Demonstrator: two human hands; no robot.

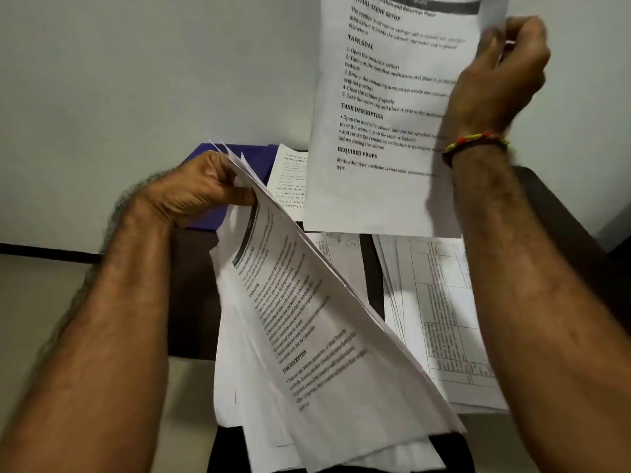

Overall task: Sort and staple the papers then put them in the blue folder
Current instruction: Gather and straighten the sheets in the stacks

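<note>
The left hand (pixel 194 192) grips a fanned sheaf of printed white papers (pixel 307 336) by its top edge. The right hand (pixel 505 73) pinches one raised printed white sheet (pixel 386 114). The blue folder (pixel 256 162) lies far left on the dark tabletop (pixel 191 295), more sheets beside it.

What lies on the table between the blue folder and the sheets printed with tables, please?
In the head view, a printed sheet lies flat between the blue folder and the table-printed sheets.
</note>
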